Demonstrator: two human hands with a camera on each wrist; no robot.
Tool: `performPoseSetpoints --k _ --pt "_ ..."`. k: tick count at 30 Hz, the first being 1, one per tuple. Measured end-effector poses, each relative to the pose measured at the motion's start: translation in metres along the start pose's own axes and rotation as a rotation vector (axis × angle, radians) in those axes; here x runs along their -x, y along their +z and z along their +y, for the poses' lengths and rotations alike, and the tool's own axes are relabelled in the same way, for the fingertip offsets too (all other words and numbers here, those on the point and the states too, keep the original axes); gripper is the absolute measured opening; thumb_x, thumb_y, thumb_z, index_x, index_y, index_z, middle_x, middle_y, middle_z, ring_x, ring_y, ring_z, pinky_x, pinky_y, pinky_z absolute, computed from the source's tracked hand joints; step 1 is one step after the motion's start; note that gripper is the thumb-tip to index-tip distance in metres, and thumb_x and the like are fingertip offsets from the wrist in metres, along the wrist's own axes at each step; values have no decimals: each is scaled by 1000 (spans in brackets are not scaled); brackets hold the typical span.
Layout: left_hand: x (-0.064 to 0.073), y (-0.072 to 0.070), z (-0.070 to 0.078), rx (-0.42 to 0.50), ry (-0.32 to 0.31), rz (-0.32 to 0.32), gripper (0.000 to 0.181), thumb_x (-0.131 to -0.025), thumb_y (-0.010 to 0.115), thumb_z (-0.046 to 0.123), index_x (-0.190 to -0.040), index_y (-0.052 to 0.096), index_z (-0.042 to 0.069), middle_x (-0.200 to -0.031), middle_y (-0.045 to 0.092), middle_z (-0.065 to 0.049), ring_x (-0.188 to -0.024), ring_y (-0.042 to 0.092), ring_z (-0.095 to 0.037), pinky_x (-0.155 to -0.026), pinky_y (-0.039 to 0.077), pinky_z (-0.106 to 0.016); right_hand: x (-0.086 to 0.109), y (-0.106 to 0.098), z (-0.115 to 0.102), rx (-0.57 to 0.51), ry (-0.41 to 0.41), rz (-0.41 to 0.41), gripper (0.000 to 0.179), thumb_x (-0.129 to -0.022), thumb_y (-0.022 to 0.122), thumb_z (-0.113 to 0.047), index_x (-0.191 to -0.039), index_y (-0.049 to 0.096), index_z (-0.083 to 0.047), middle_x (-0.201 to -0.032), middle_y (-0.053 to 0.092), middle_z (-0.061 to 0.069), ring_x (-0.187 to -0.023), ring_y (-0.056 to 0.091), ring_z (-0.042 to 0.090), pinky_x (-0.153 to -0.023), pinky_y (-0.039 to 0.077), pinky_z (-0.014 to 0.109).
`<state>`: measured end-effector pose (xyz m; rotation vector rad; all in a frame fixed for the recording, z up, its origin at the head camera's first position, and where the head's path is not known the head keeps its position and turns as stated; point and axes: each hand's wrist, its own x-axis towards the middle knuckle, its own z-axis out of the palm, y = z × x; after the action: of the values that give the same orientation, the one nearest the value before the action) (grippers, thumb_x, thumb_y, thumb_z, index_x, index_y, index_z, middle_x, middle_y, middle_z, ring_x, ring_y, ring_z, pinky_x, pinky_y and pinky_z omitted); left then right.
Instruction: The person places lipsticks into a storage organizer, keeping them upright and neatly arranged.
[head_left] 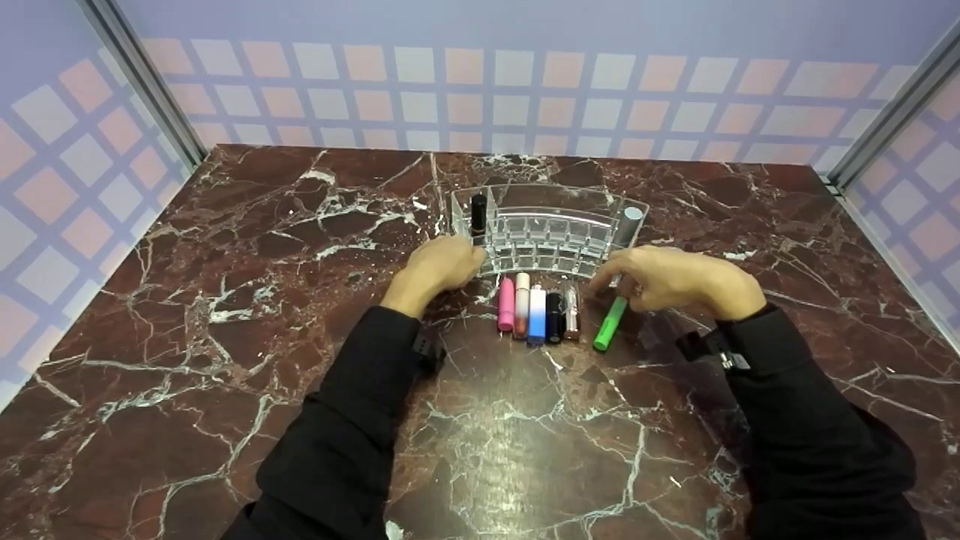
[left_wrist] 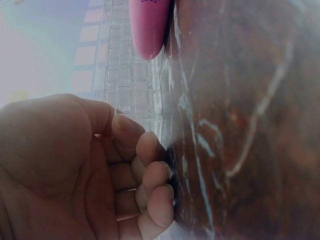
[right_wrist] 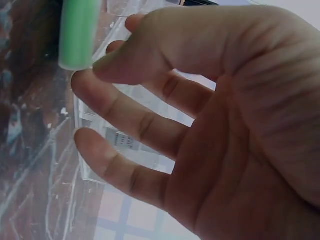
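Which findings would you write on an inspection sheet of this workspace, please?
Surface: marbled dark red tabletop.
Job's things: clear organizer, holding a black tube and silver tube; in front lie pink tube, pale-topped tube, blue-white tube, second black tube, clear-ended tube and green tube.
Clutter: nothing seen.
Hands: left hand at the organizer's left corner; right hand at the green tube, grip unclear.
Cables: nothing seen.
Surroundings: lilac walls with squares; metal posts.
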<state>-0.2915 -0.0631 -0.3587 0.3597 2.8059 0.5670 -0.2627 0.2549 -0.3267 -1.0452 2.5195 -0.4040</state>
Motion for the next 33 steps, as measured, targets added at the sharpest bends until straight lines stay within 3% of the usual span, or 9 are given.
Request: performPoseSetpoints --k 3,15,22,33 --pt "0 0 0 1 -4 0 40 -107 36 32 -71 47 16 -77 50 -5 -70 51 -22 -76 51 -40 -1 2 1 40 26 0 59 -72 62 18 -124 72 -8 -115 69 12 -86 66 23 -67 56 33" --pt "-1 0 0 6 -15 12 37 -106 37 32 -74 48 15 -89 59 -11 -81 57 -26 -83 52 -44 -6 7 3 67 -24 9 49 -74 64 17 -117 73 -3 -113 70 13 -82 63 24 -72 54 36" --pt "-1 0 -1 10 -12 11 36 -106 37 31 -75 48 15 -86 58 -10 -78 56 -25 -79 51 -42 -9 9 2 102 -16 28 38 -78 69 13 -109 75 -7 -110 70 9 -80 64 22 -73 56 38" --pt "-1 0 1 9 -20 -1 37 -106 37 31 -75 49 16 -81 54 -6 -72 52 -22 -71 49 -38 -10 11 4 130 -106 60 33 -75 67 16 -96 77 -8 -103 69 6 -83 65 23 -75 56 38"
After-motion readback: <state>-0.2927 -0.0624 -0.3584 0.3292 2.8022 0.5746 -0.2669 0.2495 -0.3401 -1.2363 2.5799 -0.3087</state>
